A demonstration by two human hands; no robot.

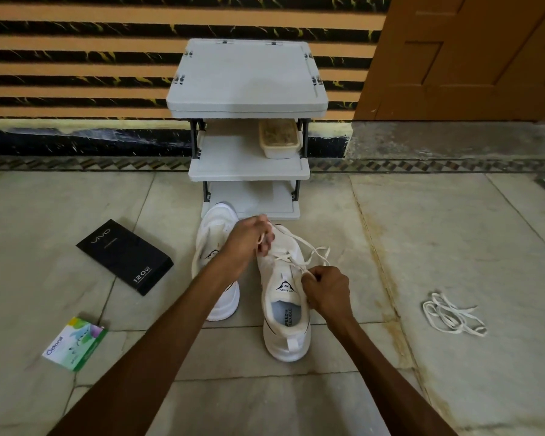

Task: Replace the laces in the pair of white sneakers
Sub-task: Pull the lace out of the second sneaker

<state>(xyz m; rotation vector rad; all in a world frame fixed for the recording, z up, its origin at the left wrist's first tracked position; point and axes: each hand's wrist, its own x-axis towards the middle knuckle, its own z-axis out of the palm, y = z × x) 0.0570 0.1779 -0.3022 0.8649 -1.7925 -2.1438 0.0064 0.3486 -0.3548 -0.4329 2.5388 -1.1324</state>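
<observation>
- The white mesh sneaker with a black logo on its tongue [283, 297] stands on the grey stone-tiled floor [422, 388] at 6 o'clock of the grey plastic shelf rack [246, 80], heel toward the person, probably so the eyelets face up within easy reach
- The second white sneaker [213, 247] stands just beside it at 9 o'clock, toe against the rack's foot; I judge it is parked there to wait its turn
- The left hand [249, 239] reaches across that second sneaker and pinches one end of the cream flat lace [296, 238] near the toe end of the eyelets, fingers curled around it
- The right hand [326, 291] pinches the other run of the lace beside the tongue, fingers curled tight; holding both ends apart likely keeps the lace taut for working it through the eyelets
- A loose tangle of cream laces [453, 314] lies well apart at 3 o'clock, set aside out of the way
- A black rectangular cardboard box [125, 254] lies at 9 o'clock and a green-and-white paper packet [76, 343] at 8 o'clock, both clear of the work
- Count: two sneakers, two hands, one lace in hand, one tangle (how many laces are in it I cannot tell), one box, one packet, one rack with three visible shelves, one beige tub [279, 138] on its middle shelf
</observation>
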